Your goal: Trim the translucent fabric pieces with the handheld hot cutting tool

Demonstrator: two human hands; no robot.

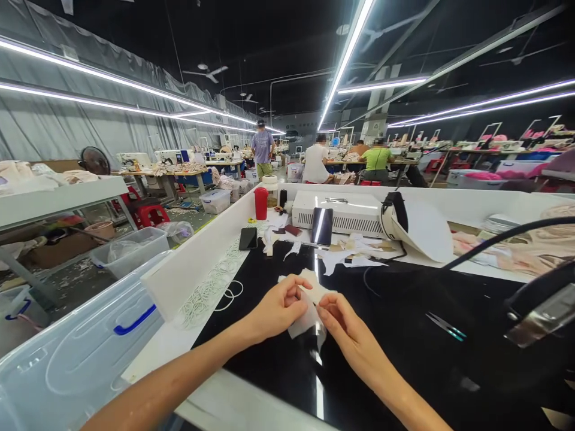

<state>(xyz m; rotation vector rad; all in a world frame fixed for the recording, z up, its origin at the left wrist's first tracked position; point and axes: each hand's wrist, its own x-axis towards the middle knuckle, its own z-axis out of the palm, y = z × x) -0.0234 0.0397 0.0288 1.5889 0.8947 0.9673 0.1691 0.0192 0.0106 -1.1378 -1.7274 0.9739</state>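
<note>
Over the glossy black tabletop (269, 371), both hands hold a small pale piece of fabric or paper (303, 323) with uneven edges; its exact kind I cannot tell. My left hand (281, 305) pinches it from the left, thumb and forefinger pressed together. On the other side, my right hand (344, 320) has its thumb and fingertips closed on the right edge of the piece. Fingers hide part of it. Beyond the hands lie white scraps (345, 254). A pair of tweezers (445, 327) rests to the right.
Pale elastic loops (211, 287) lie along the left side. A white machine (341, 211), a red cup (260, 203) and phones (248, 239) stand or lie at the back. A lamp (543, 305) juts in from the right. Other people (317, 163) are farther off.
</note>
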